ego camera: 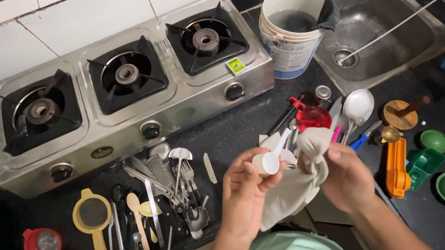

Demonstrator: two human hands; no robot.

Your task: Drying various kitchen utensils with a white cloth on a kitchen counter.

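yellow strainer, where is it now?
Head view, lower left: the yellow strainer lies on the black counter, between the red strainer and the cutlery pile.

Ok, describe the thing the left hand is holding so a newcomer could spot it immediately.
Start at the three-burner steel stove and come down across the black counter to the two hands at the front edge. The left hand pinches a small white plastic scoop with a round cup. It is half wrapped in the pale cloth gripped by the right hand, unlike the loose metal utensils beside it.

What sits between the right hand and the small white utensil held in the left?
Only the white cloth. The right hand grips it beside the white utensil, which the left hand holds. Nothing else visible.
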